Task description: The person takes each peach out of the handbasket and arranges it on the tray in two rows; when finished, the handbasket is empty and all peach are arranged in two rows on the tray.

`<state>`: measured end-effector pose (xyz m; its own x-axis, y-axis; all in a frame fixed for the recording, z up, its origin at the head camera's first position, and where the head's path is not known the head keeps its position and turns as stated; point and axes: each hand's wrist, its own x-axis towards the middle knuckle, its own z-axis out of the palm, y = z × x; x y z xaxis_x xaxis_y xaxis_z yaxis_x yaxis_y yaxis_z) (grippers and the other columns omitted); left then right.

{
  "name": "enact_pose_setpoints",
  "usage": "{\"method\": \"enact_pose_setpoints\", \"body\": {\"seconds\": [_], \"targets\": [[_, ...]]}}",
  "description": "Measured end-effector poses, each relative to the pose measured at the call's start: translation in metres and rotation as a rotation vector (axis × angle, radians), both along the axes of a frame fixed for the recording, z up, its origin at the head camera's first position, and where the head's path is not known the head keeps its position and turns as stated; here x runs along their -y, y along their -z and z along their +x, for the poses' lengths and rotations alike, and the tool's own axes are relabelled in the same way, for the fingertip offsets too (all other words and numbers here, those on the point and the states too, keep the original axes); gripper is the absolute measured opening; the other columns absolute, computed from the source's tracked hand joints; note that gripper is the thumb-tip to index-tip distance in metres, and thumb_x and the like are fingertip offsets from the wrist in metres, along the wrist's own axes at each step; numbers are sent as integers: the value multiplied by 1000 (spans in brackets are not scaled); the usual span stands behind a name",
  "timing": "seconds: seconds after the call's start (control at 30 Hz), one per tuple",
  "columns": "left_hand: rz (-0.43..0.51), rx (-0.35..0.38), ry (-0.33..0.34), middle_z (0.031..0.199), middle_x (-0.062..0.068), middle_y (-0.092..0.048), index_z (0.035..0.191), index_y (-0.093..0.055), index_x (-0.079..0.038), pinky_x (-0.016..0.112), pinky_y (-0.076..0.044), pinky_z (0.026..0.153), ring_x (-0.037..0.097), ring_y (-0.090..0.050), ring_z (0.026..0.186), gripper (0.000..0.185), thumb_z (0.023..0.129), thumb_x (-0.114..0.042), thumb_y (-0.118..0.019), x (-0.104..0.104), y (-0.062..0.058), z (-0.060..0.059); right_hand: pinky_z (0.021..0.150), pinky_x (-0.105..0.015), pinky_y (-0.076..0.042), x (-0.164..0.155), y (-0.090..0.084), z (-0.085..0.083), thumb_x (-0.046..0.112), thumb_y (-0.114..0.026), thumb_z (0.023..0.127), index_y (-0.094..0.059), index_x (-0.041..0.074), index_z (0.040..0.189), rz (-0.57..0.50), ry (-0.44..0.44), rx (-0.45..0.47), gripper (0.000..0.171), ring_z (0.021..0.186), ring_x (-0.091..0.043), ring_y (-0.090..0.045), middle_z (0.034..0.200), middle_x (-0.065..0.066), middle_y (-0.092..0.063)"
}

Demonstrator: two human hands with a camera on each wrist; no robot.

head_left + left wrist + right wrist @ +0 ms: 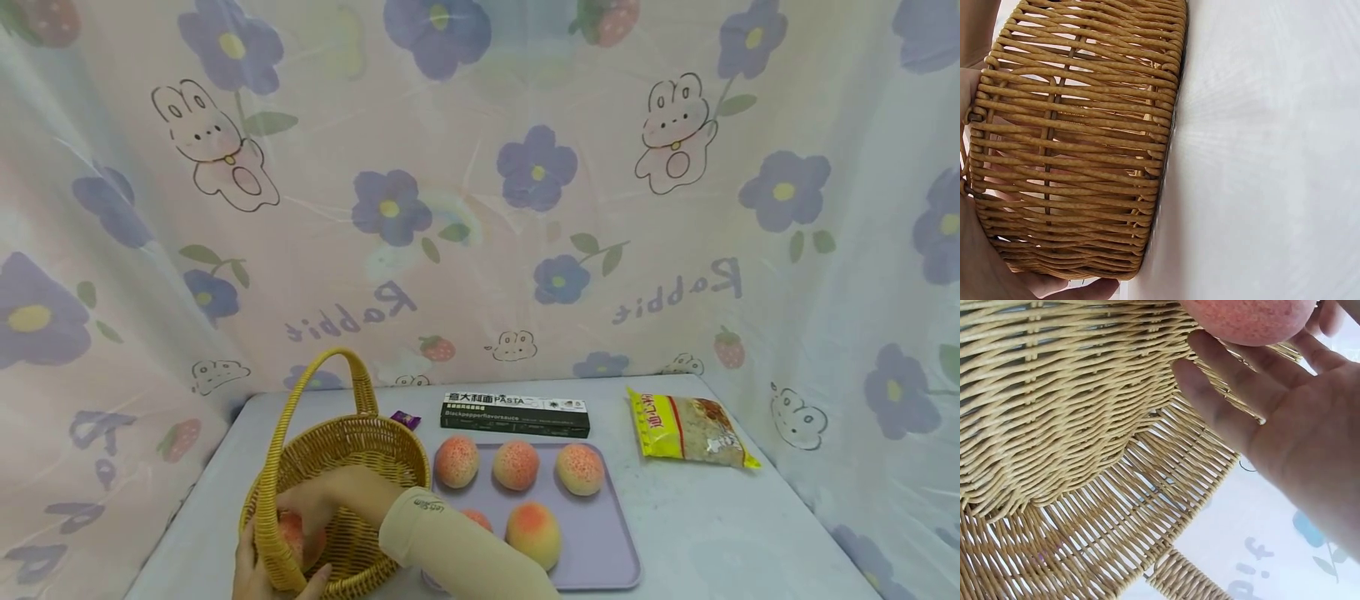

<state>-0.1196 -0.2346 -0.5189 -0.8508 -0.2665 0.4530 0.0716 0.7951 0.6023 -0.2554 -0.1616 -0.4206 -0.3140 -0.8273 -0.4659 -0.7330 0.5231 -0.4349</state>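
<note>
A woven yellow basket (352, 450) with a tall handle stands at the table's front left. My right hand (330, 496), in a beige sleeve, reaches down into it and holds a pink-orange peach (300, 537) near the bottom. In the right wrist view the peach (1247, 319) sits between the fingers (1222, 394) and thumb above the basket's weave (1054, 425). My left hand (251, 567) grips the basket's near wall, and in the left wrist view the palm (985, 275) lies against the wicker (1072, 156).
A lilac tray (600, 542) right of the basket carries several more peaches (516, 464). Behind it lie a dark pasta box (515, 414), a small purple wrapper (406, 418) and a yellow packet (690, 429). A flowered curtain encloses the table.
</note>
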Motion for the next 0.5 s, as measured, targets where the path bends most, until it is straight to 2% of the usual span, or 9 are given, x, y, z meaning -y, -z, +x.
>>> {"method": "enact_pose_setpoints", "body": {"seconds": [0.2, 0.5], "targets": [[9, 13, -13, 147, 38, -25, 125, -55, 13, 78, -40, 83, 58, -32, 128, 80, 66, -24, -93, -2, -2, 0, 105, -8, -27, -2, -3, 1, 12, -73, 92, -41, 28, 151, 58, -28, -37, 70, 136, 9, -30, 152, 20, -36], [-23, 10, -4, 146, 39, -25, 118, -60, 13, 77, -41, 80, 58, -31, 128, 71, 67, -25, -92, -1, -1, 0, 99, -5, -29, -3, -4, -2, 18, -77, 90, -47, 25, 148, 52, -72, -50, 66, 132, 10, -35, 148, 20, -41]]}}
